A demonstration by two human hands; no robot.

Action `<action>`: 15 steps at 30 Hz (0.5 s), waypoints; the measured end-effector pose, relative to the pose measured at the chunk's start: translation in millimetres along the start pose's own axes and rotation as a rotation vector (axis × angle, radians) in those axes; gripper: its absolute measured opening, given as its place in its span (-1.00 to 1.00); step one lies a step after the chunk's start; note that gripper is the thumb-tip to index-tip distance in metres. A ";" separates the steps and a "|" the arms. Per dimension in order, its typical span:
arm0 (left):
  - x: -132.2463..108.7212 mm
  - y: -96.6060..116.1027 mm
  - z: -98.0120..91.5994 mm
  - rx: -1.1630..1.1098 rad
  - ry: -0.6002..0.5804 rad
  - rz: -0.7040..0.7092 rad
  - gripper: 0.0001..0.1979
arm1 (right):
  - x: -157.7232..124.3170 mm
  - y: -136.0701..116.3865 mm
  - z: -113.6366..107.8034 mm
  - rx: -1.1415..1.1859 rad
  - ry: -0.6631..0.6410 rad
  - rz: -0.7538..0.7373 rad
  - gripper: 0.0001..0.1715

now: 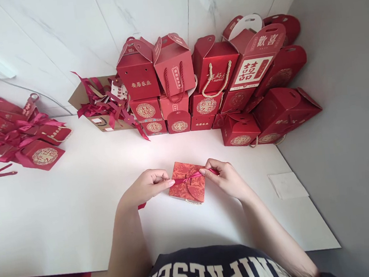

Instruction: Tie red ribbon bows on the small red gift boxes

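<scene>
A small red-orange patterned gift box [180, 194] lies on the white table in front of me, with a cream cord at its near edge. Across its top runs a dark pink ribbon [193, 175], crossed or knotted near the middle. My left hand [148, 187] pinches one side of the ribbon at the box's left edge, and a loose red end shows below that wrist. On the other side, my right hand [224, 178] pinches the ribbon by the box's right edge. Both stretches of ribbon look drawn out sideways.
Red gift boxes [171, 82] are stacked along the wall. Beside them stands an open cardboard box [108, 125] full of ribbons and tags. Ribbon-tied red boxes [44, 155] pile up at the left. A white paper [288, 185] lies near the table's right edge.
</scene>
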State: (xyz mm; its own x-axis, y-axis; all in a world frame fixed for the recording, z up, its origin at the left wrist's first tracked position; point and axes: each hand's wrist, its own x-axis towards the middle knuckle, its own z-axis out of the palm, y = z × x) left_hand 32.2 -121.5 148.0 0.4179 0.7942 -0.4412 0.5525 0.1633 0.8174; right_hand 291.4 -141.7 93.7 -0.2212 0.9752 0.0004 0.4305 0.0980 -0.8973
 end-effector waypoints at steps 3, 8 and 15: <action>0.2 0.6 -0.3 0.032 0.065 0.020 -0.64 | -0.9 -2.2 0.1 -0.006 0.020 -0.022 -0.60; 1.9 -4.8 -1.1 0.038 0.319 0.164 -0.62 | -4.4 -13.4 -2.1 0.017 0.100 -0.131 -0.64; -0.9 -5.5 -1.7 0.092 0.374 0.211 -0.64 | -5.1 -17.1 -7.1 0.116 0.056 -0.200 -0.71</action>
State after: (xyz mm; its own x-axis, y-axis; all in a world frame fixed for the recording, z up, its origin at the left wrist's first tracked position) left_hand 27.6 -122.2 144.6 0.2484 0.9645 -0.0895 0.5521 -0.0650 0.8312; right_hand 291.5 -146.9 112.2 -0.2417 0.9484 0.2050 0.2791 0.2703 -0.9214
